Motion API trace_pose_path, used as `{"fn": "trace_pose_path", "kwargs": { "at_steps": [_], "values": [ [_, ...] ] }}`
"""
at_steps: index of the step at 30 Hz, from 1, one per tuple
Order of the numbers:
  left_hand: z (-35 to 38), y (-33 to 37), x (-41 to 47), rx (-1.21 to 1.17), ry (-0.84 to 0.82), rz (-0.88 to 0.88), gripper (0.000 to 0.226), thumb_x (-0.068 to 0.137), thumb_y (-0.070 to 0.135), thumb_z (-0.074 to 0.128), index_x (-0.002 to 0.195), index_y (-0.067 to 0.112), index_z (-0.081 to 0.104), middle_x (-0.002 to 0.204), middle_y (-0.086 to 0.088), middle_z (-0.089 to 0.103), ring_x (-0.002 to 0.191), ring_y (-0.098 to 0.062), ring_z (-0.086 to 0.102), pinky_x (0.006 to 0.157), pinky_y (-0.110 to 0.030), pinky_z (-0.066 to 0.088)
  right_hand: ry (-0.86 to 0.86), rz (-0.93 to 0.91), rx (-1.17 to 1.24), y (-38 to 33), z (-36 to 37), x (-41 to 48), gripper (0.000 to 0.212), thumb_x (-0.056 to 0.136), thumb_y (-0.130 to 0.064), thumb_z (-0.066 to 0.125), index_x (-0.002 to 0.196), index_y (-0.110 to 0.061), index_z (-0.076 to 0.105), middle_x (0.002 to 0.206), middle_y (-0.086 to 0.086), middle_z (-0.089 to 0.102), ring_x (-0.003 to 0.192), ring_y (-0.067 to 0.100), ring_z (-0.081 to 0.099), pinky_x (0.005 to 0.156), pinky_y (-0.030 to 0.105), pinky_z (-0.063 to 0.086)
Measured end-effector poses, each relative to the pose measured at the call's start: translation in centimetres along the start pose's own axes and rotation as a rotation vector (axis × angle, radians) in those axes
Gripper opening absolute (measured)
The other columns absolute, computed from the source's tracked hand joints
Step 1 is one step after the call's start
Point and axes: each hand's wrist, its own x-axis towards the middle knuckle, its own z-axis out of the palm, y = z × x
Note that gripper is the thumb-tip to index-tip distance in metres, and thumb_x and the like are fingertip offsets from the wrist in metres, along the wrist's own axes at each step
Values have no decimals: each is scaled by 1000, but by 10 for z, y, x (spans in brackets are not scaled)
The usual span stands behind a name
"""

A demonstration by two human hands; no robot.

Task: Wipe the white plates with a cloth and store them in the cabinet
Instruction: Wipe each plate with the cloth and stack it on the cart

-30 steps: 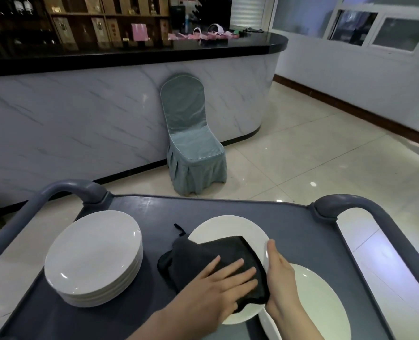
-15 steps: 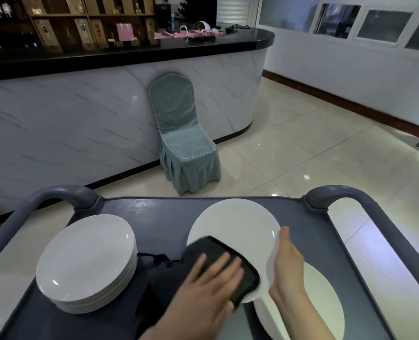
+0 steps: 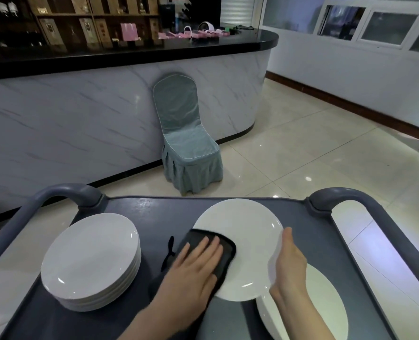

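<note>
While the L hand [image 3: 193,268] lies flat on a black cloth [image 3: 225,256], fingers straight and close together, it presses the cloth onto the near-left part of a white plate [image 3: 250,231]. Plate is round, glossy, plain, no visible marks, over the middle-right of the dark grey cart [image 3: 154,209] top. R hand [image 3: 289,263] grips its right rim w/ thumb along the edge; other fingers hidden under it. Plate's near-right edge overlaps a lower plate [image 3: 326,305] at btm right. Stack of plates [image 3: 90,256] stands at left, apart from the cloth.
</note>
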Motion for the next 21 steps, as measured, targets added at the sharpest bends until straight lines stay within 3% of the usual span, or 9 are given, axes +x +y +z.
{"fn": "trace_pose_path", "kwargs": {
  "at_steps": [2, 4, 7, 9, 12, 16, 21],
  "values": [
    [2, 18, -9, -20, -17, 90, 56, 90, 36, 41, 144, 23, 48, 154, 7, 38, 142, -12, 35, 109, -37, 27, -5, 5, -6, 4, 0, 1, 42, 96, -49, 51, 87, -13, 70, 77, 0, 74, 71, 24, 68, 64, 31, 51],
    [1, 30, -1, 2, -37, 127, 57, 90, 38, 42, 145, 25, 45, 156, 10, 35, 144, -8, 31, 114, -34, 31, -17, 28, -2, 15, 5, -4, 42, 97, -48, 51, 91, -12, 72, 76, 0, 76, 72, 22, 71, 66, 33, 52],
    [-1, 31, 28, -51, -5, 151, 59, 97, 36, 37, 154, 22, 27, 162, 8, 17, 149, -8, 13, 120, -38, 18, -83, 80, 33, 32, 16, -16, 42, 98, -46, 52, 97, -11, 74, 89, 3, 79, 87, 21, 74, 79, 36, 55],
    [-5, 20, 45, -56, 9, 68, 59, 100, 38, 29, 155, 21, 18, 163, 7, 6, 150, -9, 2, 122, -38, 11, -120, 93, 36, 35, 21, -21, 39, 99, -45, 53, 94, -13, 74, 88, 1, 79, 82, 18, 75, 71, 33, 54],
    [-8, 0, 54, -42, -5, -135, 60, 100, 43, 17, 156, 23, 7, 162, 9, -8, 150, -10, -8, 123, -38, 6, -106, 40, -24, 23, 20, -17, 41, 99, -46, 51, 84, -14, 71, 66, -6, 75, 66, 15, 70, 56, 28, 49],
    [-12, -3, 33, 26, 68, -199, 57, 93, 34, 35, 144, 11, 46, 154, -3, 38, 141, -22, 38, 113, -51, 35, -55, -7, -10, 0, 10, -5, 40, 98, -48, 52, 83, -14, 68, 63, -4, 72, 68, 23, 67, 61, 30, 51],
    [2, 36, 8, 11, -18, 1, 61, 83, 42, 45, 141, 25, 51, 154, 9, 38, 141, -12, 38, 108, -45, 25, -30, -4, 15, 10, 10, 0, 41, 97, -49, 51, 87, -13, 71, 69, -4, 75, 62, 14, 71, 61, 31, 49]
  ]
}}
